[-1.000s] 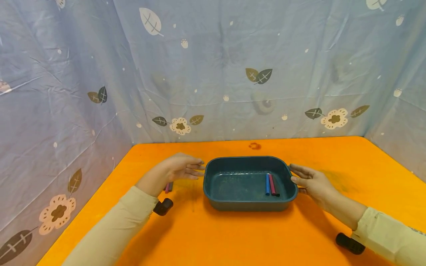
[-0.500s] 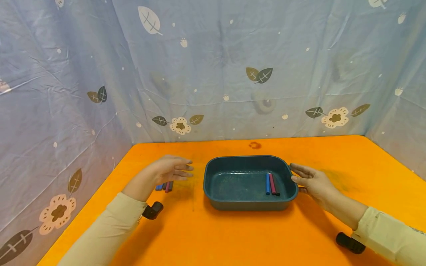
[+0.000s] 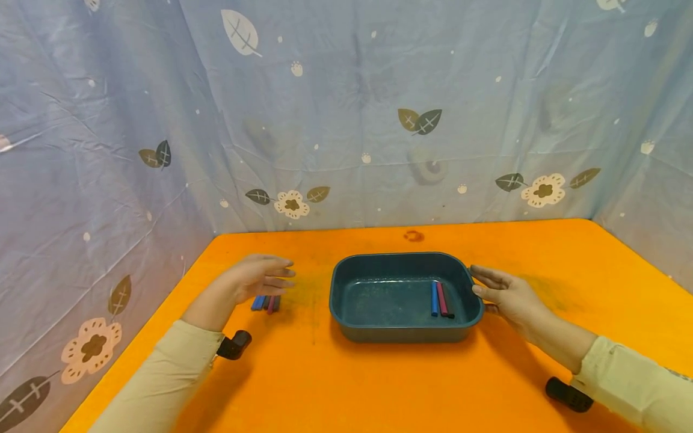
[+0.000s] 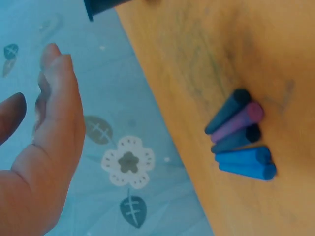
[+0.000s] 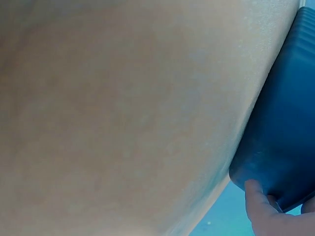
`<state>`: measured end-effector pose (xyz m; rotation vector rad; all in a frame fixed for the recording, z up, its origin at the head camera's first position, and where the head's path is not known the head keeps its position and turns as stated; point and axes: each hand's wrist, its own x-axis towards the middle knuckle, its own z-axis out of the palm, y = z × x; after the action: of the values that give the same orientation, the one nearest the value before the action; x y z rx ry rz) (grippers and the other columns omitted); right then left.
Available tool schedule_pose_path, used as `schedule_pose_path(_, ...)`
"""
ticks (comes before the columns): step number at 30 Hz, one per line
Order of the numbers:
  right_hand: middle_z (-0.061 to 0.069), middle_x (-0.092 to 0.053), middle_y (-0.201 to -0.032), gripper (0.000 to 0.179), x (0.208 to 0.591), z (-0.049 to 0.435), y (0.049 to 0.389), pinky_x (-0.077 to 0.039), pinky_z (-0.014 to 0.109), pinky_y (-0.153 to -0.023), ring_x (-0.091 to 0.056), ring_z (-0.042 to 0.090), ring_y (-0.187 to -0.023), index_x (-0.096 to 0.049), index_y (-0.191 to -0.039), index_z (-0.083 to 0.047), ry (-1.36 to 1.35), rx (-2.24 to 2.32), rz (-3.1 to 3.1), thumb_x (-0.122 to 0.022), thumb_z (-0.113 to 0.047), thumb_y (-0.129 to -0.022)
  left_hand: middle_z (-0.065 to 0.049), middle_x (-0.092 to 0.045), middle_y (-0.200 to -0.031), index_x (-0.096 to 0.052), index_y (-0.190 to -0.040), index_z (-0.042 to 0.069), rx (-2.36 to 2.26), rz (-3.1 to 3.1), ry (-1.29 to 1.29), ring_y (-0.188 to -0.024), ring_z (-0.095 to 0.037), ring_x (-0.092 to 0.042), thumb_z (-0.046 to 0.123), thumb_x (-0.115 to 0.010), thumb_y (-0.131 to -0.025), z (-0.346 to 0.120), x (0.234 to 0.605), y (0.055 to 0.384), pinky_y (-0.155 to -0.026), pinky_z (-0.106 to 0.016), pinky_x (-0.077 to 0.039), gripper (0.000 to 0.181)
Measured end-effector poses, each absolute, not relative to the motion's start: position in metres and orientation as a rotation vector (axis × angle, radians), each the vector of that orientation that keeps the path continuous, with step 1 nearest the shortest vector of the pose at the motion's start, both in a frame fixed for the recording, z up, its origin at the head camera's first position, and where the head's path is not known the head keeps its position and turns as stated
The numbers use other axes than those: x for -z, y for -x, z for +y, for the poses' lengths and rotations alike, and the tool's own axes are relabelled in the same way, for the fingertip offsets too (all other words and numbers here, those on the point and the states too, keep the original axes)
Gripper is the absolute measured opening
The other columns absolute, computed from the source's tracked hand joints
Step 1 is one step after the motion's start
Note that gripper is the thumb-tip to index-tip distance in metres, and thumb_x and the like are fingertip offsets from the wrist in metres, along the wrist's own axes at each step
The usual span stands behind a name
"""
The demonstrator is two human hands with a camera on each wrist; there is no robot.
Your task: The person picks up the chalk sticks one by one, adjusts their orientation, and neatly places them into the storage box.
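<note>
A dark teal rectangular basin point(image 3: 400, 334) stands on the orange table. My right hand point(image 3: 511, 299) holds its right end, thumb at the rim and fingers against the outside wall point(image 5: 275, 123). Inside, toward the right, lie a blue stick point(image 3: 435, 299), a magenta stick point(image 3: 442, 299) and a dark stick point(image 3: 449, 305), like chalks or crayons. My left hand point(image 3: 257, 278) hovers left of the basin, fingers extended, holding nothing. Below it several similar sticks lie side by side on the table: blue sticks point(image 4: 245, 163), dark sticks point(image 4: 229, 112) and a purple stick point(image 4: 238, 122).
The orange table point(image 3: 368, 385) bears coloured smudges and a reddish ring stain point(image 3: 414, 236) near its back edge. A pale blue curtain point(image 3: 335, 120) printed with leaves and flowers encloses the back and sides. Both wrists wear dark devices point(image 3: 234, 344).
My left hand has moved left, away from the basin, and more of the sticks on the table show beneath it. The right hand and the basin have stayed in place.
</note>
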<state>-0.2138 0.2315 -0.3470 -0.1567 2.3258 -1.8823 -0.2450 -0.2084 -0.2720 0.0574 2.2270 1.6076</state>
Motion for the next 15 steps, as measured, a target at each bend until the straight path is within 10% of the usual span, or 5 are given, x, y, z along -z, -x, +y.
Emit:
schedule_pose_path(5,0.027,-0.015,-0.155,0.060,0.345,0.230,0.213,-0.052,0.025,-0.082,-0.032,0.043,-0.134,-0.014,-0.153,0.005,0.162,1.881,2.317,-0.046,-0.008,-0.104,-0.034,-0.039,-0.142,-0.029,-0.143,-0.016,-1.552,2.317,-0.015,-0.123,-0.040,-0.052,0.017,-0.042,-0.105,-0.218,0.275,0.246,-0.101,-0.047,-0.045,0.052)
schedule_pose_path(15,0.028,-0.016,-0.155,0.060,0.346,0.229,0.212,-0.053,0.026,-0.080,-0.037,0.040,-0.131,-0.015,-0.152,0.005,0.139,1.889,2.327,-0.047,-0.006,-0.103,-0.036,-0.041,-0.139,-0.026,-0.142,-0.020,-1.497,2.392,-0.006,-0.116,-0.036,-0.058,0.017,-0.043,-0.105,-0.243,0.291,0.255,-0.099,-0.044,-0.047,0.055)
